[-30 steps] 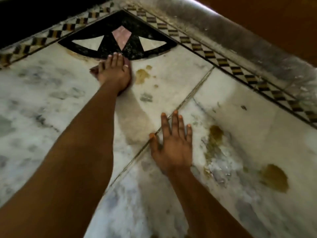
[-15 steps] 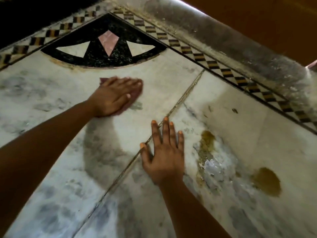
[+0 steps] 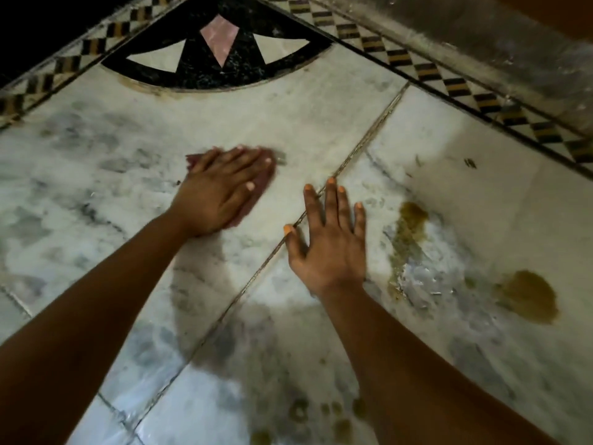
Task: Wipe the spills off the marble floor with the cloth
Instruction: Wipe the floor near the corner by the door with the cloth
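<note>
Left hand (image 3: 221,191) flat, fingers straight, pressing cloth (image 3: 261,183) on floor (image 3: 321,130). Right hand (image 3: 327,248) open, bracing. Cloth likely soft, limp; palm pressure suits. Spills (image 3: 526,300) remain right.

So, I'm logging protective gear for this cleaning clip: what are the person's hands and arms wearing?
Nothing protective. Both forearms are bare, with no sleeves in view. The left hand and right hand have no gloves, and no rings, watch or bangles show. The right hand's fingernails look tinted orange; the left's look pale.
</note>
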`<state>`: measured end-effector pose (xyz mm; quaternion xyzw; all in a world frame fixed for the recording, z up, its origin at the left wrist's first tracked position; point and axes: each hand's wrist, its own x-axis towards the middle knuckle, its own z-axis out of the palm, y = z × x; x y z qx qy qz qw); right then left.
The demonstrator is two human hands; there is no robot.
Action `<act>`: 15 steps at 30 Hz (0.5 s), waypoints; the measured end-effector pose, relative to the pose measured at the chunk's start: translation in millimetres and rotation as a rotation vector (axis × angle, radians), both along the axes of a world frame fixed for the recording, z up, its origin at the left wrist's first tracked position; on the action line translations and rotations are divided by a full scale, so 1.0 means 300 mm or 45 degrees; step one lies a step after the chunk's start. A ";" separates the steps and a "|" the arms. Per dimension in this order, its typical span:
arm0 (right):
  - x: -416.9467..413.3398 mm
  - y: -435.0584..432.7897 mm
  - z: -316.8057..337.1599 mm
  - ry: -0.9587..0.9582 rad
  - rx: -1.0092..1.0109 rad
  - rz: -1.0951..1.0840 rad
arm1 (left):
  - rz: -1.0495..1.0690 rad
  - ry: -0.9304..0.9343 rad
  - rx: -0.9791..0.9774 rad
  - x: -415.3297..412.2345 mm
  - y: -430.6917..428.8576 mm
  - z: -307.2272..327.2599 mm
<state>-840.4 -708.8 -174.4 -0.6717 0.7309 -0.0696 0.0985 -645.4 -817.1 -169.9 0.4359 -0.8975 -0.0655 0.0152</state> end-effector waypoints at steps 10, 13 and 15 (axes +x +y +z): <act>0.010 0.004 0.003 -0.106 -0.111 -0.048 | 0.640 -0.023 0.145 -0.277 -0.497 0.030; 0.005 0.003 0.046 -0.149 0.020 0.038 | 0.595 -0.050 0.184 -0.409 -0.560 0.036; 0.000 0.007 0.054 -0.179 0.075 0.053 | 0.466 -0.038 0.134 -0.495 -0.549 0.035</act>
